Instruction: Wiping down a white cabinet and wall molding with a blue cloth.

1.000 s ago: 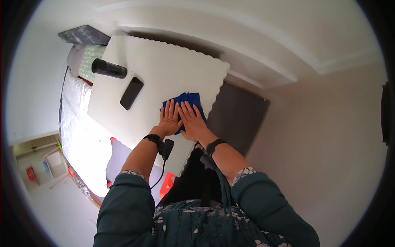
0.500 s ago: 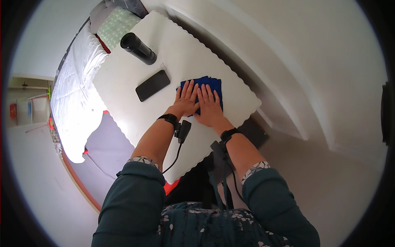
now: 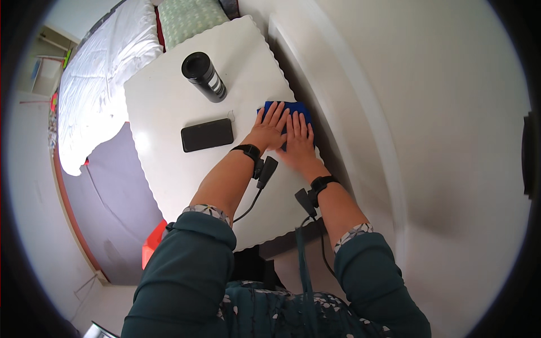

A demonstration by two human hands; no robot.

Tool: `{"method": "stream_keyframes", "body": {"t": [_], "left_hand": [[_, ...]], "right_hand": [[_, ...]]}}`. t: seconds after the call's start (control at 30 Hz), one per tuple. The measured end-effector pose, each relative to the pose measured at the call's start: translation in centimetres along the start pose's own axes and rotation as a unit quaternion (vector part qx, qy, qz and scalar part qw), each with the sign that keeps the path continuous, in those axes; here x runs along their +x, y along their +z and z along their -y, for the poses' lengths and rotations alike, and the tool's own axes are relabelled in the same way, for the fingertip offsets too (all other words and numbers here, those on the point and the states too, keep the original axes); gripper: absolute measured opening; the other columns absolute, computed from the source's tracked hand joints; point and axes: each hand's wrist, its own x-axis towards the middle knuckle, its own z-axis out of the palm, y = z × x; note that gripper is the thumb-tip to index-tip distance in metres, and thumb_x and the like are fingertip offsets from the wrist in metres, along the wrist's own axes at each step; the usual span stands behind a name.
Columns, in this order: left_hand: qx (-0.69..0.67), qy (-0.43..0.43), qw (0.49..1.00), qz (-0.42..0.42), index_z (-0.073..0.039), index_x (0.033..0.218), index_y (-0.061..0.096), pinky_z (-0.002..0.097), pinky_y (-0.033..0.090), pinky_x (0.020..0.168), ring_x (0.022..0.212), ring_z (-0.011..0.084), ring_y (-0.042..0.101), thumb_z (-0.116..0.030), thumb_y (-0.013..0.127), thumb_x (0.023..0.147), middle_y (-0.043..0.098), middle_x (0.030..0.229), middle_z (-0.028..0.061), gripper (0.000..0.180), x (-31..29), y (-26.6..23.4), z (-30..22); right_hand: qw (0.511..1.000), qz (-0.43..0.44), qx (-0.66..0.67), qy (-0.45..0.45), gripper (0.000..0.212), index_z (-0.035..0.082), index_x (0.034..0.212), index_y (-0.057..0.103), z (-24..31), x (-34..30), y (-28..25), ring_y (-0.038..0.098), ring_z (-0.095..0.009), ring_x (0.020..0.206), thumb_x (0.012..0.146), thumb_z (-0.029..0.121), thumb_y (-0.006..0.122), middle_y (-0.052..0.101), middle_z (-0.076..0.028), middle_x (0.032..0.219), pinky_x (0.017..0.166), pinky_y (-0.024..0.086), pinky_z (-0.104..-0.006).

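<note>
Your left hand (image 3: 270,128) and right hand (image 3: 297,142) both lie flat, fingers spread and unclenched, side by side on one blue folded cloth (image 3: 284,112), pressing it rather than gripping it. The cloth sits at the right edge of the white table (image 3: 169,174), close to the wall, and judging by its compact square shape it looks already folded, with only the flattening in hand. Each wrist carries one black band with a small sensor and cable, two in all. To the left of your hands lies one black phone (image 3: 207,135), screen dark, and farther off stands one black cylindrical bottle (image 3: 204,76). Beyond the table's left side is a white bed (image 3: 96,84).
</note>
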Motion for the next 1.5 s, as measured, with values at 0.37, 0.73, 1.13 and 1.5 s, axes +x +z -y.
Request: {"method": "stream_keyframes", "body": {"t": [0.37,0.73,1.13,1.5], "left_hand": [[-0.007,-0.013,0.999,-0.028,-0.009,0.156,0.014,0.0524,-0.002,0.118,0.151,0.0296,-0.005,-0.053,0.033,0.096,0.001,0.164,0.0119,0.076,0.1,1.2,-1.2],[-0.098,-0.072,0.990,0.066,-0.008,0.156,0.009,0.0525,-0.003,0.118,0.150,0.0310,-0.008,-0.051,0.038,0.098,-0.003,0.163,0.0145,0.078,-3.6,-5.9,-4.6],[-0.269,-0.232,0.925,-0.134,-0.009,0.137,0.043,0.0499,0.040,0.098,0.125,0.0333,0.044,-0.022,0.076,0.078,0.046,0.135,0.0154,0.069,-6.9,-16.3,-0.8],[-0.281,-0.040,0.954,-0.098,-0.007,0.093,0.058,0.0465,0.048,0.082,0.098,0.0380,0.058,-0.015,0.069,0.073,0.061,0.098,0.0170,0.024,-7.2,-13.7,2.4]], "right_hand": [[0.996,0.079,0.001,-0.026,0.107,-0.001,0.153,0.012,-1.7,0.2,-1.6,0.001,-0.035,0.150,0.077,0.046,0.070,0.008,-0.021,0.160,0.118,0.003,-0.0537],[0.955,0.260,0.027,-0.142,0.102,0.006,0.153,0.021,-3.4,2.3,-13.7,0.009,-0.033,0.149,0.072,0.036,0.076,0.012,-0.017,0.160,0.119,0.014,-0.0482],[0.990,0.068,0.102,0.073,0.069,0.001,0.134,0.041,1.3,6.0,-22.0,0.047,-0.040,0.114,0.077,0.020,0.076,0.049,-0.023,0.120,0.097,0.043,-0.0470],[0.980,0.054,0.155,0.109,0.030,0.005,0.096,0.064,3.0,4.9,-18.1,0.055,-0.039,0.101,0.070,0.018,0.074,0.057,-0.019,0.097,0.087,0.046,-0.0474]]}}
